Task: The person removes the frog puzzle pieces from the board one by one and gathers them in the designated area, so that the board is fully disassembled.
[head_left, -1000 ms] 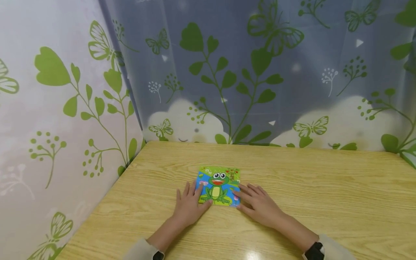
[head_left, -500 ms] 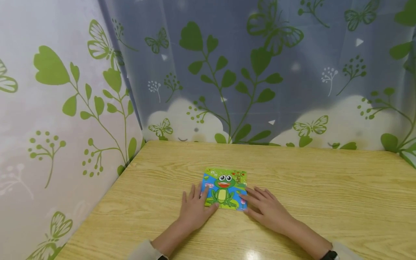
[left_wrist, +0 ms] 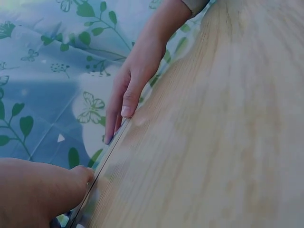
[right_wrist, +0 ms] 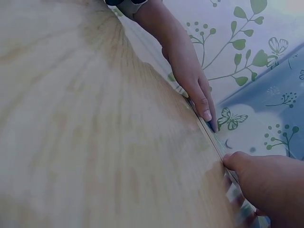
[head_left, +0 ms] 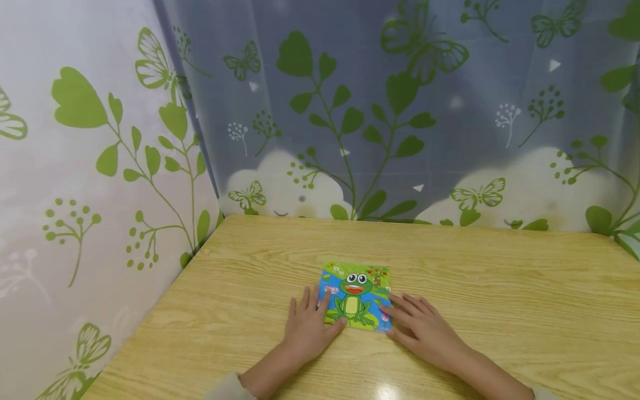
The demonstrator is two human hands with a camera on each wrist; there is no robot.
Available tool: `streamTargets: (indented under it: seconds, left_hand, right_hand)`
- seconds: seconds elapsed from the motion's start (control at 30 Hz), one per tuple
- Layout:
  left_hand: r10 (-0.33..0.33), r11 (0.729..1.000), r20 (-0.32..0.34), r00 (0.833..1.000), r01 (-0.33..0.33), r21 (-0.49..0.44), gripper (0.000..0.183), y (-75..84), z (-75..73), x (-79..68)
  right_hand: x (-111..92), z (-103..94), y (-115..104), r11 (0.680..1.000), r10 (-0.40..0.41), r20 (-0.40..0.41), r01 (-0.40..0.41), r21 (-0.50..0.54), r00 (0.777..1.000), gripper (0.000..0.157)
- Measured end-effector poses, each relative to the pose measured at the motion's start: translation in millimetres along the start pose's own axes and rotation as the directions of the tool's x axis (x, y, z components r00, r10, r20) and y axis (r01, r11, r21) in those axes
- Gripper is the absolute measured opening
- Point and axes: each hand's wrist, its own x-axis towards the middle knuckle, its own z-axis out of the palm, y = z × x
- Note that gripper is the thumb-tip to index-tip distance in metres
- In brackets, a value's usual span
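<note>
A thin square picture board with a smiling green frog [head_left: 353, 308] lies flat on the wood-grain table [head_left: 500, 289] in the head view. At its left side, my left hand [head_left: 309, 330] rests with fingers spread and fairly straight, the index fingertip over the picture and the thumb at the near edge. My right hand [head_left: 427, 333] touches the right side, fingers extended onto the border and thumb by the near right corner. Both wrist views show the board almost edge-on: my left hand [left_wrist: 40, 192] in one, my right hand [right_wrist: 273, 185] in the other.
A patterned cloth [head_left: 300, 111] with leaves and butterflies hangs behind the table's far edge. Another pale printed cloth [head_left: 100, 183] runs along the left edge. Beige sleeves show at the bottom of the head view.
Both hands and the frog board have slid together to the right and slightly nearer me across the table. The fingers keep about the same places on the board.
</note>
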Motion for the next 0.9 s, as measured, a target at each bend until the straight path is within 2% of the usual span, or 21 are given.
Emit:
streamTargets:
  seconds: [0.27,0.57,0.9]
  left_hand:
    - [0.005,1.0,0.002,1.0,-0.005,0.009,0.073,9.9,0.5,-4.9]
    - [0.01,0.997,-0.009,1.0,-0.009,0.075,0.072,21.6,0.8,-7.9]
    - [0.031,0.995,-0.003,1.0,-0.03,0.094,0.069,25.1,-3.4,-8.9]
  right_hand:
    - [-10.7,-3.0,0.0,1.0,-0.003,-0.02,0.003,0.016,1.0,0.046]
    - [-22.3,-7.2,1.4,1.0,-0.004,-0.048,0.004,-0.001,0.999,0.044]
    - [-27.0,-12.0,-2.2,1.0,0.01,-0.03,-0.01,-0.015,0.999,0.046]
